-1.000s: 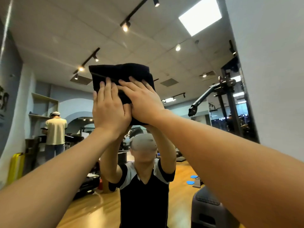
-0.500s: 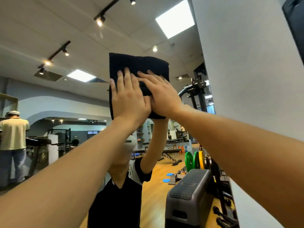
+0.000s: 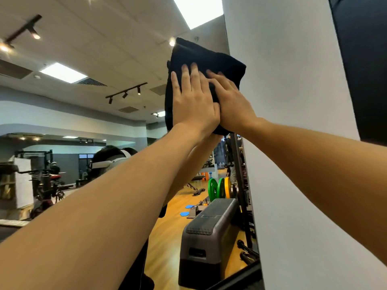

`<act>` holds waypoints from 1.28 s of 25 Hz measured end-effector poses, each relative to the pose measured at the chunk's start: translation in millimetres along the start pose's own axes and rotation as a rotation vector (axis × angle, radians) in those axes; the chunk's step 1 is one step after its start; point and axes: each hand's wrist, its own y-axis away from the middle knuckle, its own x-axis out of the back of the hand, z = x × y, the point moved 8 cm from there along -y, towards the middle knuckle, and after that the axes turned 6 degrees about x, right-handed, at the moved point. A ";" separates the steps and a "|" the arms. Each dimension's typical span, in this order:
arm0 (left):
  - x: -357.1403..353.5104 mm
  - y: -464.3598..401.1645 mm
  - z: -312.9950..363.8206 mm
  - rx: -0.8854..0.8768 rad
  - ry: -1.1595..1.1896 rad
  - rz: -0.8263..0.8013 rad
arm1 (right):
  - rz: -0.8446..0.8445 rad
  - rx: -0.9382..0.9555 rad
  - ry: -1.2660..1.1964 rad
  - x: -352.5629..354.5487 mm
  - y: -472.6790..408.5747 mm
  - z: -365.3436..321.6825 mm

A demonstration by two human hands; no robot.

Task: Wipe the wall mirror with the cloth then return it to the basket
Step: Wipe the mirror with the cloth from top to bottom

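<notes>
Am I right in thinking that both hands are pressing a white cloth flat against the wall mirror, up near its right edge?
Not quite: the cloth is black, not white, as the head view shows. The rest stands: the left hand and the right hand both press it flat against the wall mirror, up near its right edge.

mirror point(image 3: 104, 59), upper left of cloth point(image 3: 209, 59): open glass, free for passage. right: white wall point(image 3: 282, 101) meets mirror edge just beside cloth, blocking travel. far right: dark panel point(image 3: 362, 59) on wall. below cloth: both forearms cross the glass, narrowing room downward.
</notes>
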 end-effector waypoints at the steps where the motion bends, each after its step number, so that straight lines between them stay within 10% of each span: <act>1: -1.3 0.2 4.5 -0.002 0.010 0.003 | -0.007 -0.009 -0.001 0.3 2.1 4.5; 32: 10.6 87.9 -27.0 -0.541 0.071 -0.172 | -0.061 -0.037 -0.138 -23.1 108.6 -52.1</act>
